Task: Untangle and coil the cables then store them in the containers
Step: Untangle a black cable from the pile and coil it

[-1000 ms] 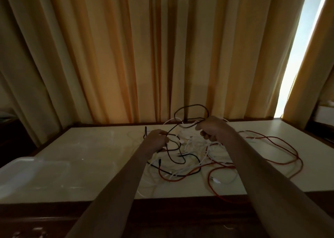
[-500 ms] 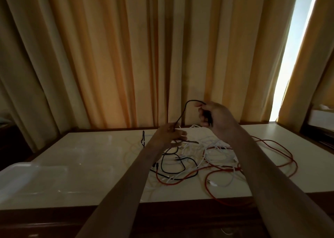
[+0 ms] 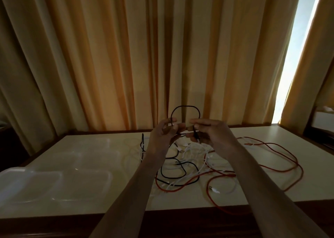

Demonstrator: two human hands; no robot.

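Note:
A black cable [image 3: 184, 106] arches in a loop between my two hands, raised above the table. My left hand [image 3: 165, 132] pinches one side of the loop, and my right hand [image 3: 209, 133] grips the other side with the cable end hanging below its fingers. Under them lies a tangle of white cables [image 3: 194, 153], more black cable, and a long red cable [image 3: 282, 153] that runs off to the right and over the front edge. Clear plastic containers [image 3: 54, 181] sit on the left of the table.
The white table [image 3: 307, 138] has a dark wooden front edge [image 3: 54, 225]. Orange curtains [image 3: 126, 57] hang right behind it, with a bright gap [image 3: 298, 39] at the right. Dark furniture stands at both sides.
Both hands have come together and risen, forming the black cable into a small loop above the tangle. The view has tilted so more of the containers shows.

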